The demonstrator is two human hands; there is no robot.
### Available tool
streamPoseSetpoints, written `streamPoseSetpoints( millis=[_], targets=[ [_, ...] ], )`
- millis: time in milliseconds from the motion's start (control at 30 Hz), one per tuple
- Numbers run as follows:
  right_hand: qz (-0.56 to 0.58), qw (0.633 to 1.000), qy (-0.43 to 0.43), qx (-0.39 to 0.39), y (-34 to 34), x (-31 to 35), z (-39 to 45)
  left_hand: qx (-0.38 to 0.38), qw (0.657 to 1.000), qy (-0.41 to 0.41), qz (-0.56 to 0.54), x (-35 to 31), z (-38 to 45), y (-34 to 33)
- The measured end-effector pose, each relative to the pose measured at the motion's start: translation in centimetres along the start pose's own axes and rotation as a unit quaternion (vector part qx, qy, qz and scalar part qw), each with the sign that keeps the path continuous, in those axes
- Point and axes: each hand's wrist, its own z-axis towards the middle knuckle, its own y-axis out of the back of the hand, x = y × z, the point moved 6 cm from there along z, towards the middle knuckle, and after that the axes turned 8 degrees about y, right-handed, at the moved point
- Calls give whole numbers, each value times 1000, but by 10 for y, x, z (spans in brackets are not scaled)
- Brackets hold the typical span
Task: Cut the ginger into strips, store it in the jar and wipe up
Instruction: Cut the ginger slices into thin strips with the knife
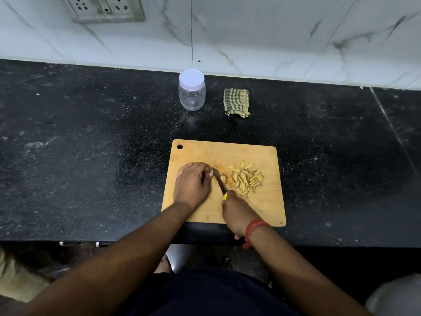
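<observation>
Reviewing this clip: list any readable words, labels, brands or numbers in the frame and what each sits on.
None can be read.
Jar: clear body and plain white lid, no label visible.
Cutting board: bare wood, no mark.
Cloth: checked pattern only, no text.
Knife: blade and yellow handle show no legible brand.
Wall socket plate: no lettering can be made out.

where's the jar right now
In the head view the jar stands upright with its lid on at the back of the counter near the wall, just left of the folded cloth and beyond the cutting board.
</observation>
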Motion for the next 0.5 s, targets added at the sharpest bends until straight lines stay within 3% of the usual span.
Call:
streamPoseSetpoints(
  millis=[100,200,333,500],
  targets=[
    [160,987,19,0,-4,-8,-1,2,1000,-3,-2,-2,0,1],
    [307,951,25,-36,-7,-11,-6,9,999,18,-30,2,0,1],
    [377,923,42,-73,0,-13,-7,30,998,36,-52,7,2,-2],
    [410,906,45,-95,7,-16,-3,48,997,-25,53,-1,-2,-7]
  ],
)
